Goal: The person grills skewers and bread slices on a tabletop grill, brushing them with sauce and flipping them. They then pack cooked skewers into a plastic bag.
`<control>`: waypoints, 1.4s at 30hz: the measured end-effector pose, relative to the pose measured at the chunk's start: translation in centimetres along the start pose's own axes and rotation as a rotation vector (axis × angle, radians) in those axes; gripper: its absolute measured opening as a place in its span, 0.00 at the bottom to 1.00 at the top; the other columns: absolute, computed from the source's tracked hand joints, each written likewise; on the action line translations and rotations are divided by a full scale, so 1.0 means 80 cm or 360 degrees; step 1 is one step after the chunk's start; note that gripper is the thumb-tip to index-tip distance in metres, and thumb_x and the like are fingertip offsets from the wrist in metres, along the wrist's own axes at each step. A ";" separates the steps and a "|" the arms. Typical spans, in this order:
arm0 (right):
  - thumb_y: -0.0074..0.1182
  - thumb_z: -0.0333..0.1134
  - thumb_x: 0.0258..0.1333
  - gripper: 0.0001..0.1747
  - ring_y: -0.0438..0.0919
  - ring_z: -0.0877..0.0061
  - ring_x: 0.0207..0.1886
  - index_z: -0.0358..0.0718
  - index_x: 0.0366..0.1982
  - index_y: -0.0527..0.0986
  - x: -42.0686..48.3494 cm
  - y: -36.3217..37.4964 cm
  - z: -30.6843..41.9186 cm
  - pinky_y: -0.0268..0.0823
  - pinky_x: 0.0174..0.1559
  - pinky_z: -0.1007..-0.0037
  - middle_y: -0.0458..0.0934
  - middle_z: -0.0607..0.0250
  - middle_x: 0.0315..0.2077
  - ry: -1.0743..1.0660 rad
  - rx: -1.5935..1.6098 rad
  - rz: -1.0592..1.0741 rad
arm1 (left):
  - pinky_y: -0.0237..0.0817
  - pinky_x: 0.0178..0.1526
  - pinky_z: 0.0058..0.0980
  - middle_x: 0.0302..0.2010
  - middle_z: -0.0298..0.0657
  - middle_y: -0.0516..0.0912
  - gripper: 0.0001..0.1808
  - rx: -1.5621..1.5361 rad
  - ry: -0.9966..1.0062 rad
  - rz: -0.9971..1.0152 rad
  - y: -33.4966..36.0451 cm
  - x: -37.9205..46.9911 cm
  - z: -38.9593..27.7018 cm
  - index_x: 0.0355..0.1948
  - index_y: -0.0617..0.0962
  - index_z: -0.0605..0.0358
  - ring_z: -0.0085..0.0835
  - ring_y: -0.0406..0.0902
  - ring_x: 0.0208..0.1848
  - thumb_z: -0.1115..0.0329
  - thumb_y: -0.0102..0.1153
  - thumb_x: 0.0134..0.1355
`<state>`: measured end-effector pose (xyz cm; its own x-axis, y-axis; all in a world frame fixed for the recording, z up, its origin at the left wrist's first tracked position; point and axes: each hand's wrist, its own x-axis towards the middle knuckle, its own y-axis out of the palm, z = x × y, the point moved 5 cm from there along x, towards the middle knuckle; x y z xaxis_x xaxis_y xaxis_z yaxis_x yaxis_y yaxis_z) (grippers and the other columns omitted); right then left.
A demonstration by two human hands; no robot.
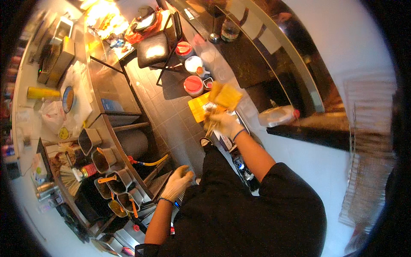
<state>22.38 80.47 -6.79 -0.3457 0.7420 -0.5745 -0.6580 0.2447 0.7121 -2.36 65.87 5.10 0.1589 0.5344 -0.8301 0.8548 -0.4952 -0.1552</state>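
Note:
My right hand (pixel 226 124), in a pale knit glove darkened at the fingertips, is closed around a small bunch of thin skewers (pixel 210 131). Brownish pieces at their upper part are blurred. Just beyond the fingers are yellow cardboard-like flaps (pixel 226 96) and a flat yellow piece (pixel 197 107); whether the hand touches them is unclear. Lower down, my left hand (pixel 178 182) wears a similar glove. It hangs near the counter edge, loosely curled with the thumb apart, and nothing shows in it.
Metal containers with orange-handled utensils (pixel 107 179) line the left counter (pixel 110 128). Red-lidded tubs (pixel 193 85) stand along the right wall on the tiled floor (pixel 160 110). A folding chair (pixel 154 49) blocks the far end. A plastic bottle (pixel 277 115) lies on the right-hand ledge.

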 end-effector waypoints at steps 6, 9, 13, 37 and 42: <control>0.51 0.31 0.68 0.11 0.81 0.60 0.48 0.41 0.50 0.76 0.168 -0.202 0.159 0.72 0.54 0.48 0.82 0.59 0.45 -0.0581 0.0124 -0.0327 | 0.73 0.37 0.27 0.49 0.43 0.79 0.30 -0.0476 -0.0339 -0.0180 -0.111 0.028 0.036 0.64 0.70 0.65 0.30 0.81 0.40 0.57 0.60 0.68; 0.50 0.33 0.69 0.09 0.80 0.58 0.47 0.40 0.46 0.77 0.193 -0.365 0.226 0.71 0.53 0.45 0.82 0.58 0.44 -0.1346 -0.0799 -0.0304 | 0.67 0.31 0.21 0.39 0.39 0.79 0.27 -0.0446 -0.0392 -0.0080 -0.196 0.083 0.047 0.61 0.72 0.66 0.24 0.75 0.30 0.57 0.59 0.68; 0.53 0.39 0.68 0.10 0.78 0.62 0.46 0.42 0.43 0.78 0.204 -0.236 0.203 0.71 0.50 0.50 0.82 0.61 0.43 -0.0442 0.0314 -0.0830 | 0.63 0.30 0.22 0.32 0.36 0.80 0.27 -0.0342 -0.0285 -0.0182 -0.253 0.126 0.012 0.55 0.78 0.69 0.21 0.72 0.29 0.54 0.58 0.67; 0.60 0.36 0.57 0.18 0.76 0.73 0.36 0.33 0.45 0.76 0.908 0.544 0.246 0.72 0.39 0.67 0.80 0.58 0.37 0.0192 -0.2460 0.0491 | 0.75 0.51 0.38 0.62 0.52 0.73 0.45 -0.2081 -0.0100 -0.1263 -0.896 0.314 -0.254 0.74 0.56 0.65 0.42 0.79 0.53 0.53 0.63 0.65; 0.62 0.39 0.59 0.33 0.78 0.64 0.52 0.31 0.62 0.67 0.924 0.935 0.100 0.74 0.52 0.63 0.77 0.48 0.54 0.0557 -0.2565 0.1582 | 0.76 0.43 0.36 0.50 0.43 0.81 0.34 -0.2761 0.0402 -0.2058 -0.924 0.515 -0.149 0.67 0.68 0.61 0.33 0.81 0.46 0.54 0.61 0.66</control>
<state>-47.04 158.64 7.27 -0.8932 0.0409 -0.4478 -0.0027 -0.9963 -0.0856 -53.12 132.62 -11.22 -0.7929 0.0970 -0.6015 -0.0393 0.9771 0.2093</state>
